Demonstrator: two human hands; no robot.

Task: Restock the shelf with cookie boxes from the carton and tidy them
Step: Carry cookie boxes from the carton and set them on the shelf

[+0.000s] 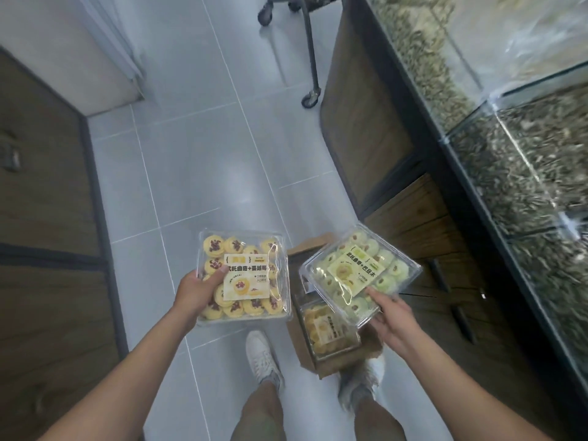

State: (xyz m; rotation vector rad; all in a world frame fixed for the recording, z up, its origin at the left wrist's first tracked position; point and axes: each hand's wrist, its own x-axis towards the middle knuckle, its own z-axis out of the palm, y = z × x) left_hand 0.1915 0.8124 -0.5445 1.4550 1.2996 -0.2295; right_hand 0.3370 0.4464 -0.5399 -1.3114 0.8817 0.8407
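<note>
Clear plastic catches the light on two cookie boxes held above the floor. The left hand (pixel 197 292) clasps the yellow cookie box (pixel 244 275), thumb on the lid beside the label and fingers hidden underneath, keeping it nearly level. The right hand (pixel 389 316) grips the green cookie box (pixel 361 270) by its near corner, thumb on top, and this one sits tilted. Just below the green box, the brown carton (pixel 313 348) rests open on the grey tiled floor (pixel 203 173), with a third cookie box (pixel 327 327) of yellow biscuits lying inside. White shoes (pixel 262 354) stand right next to the carton. To the right runs a dark wooden counter (pixel 423 218) topped with glass bins of seeds (pixel 521 160), close beside the carton. On the left stands a wooden cabinet (pixel 41 192). Farther up the aisle, a cart's caster wheel (pixel 310 98) sits by the counter's end.
</note>
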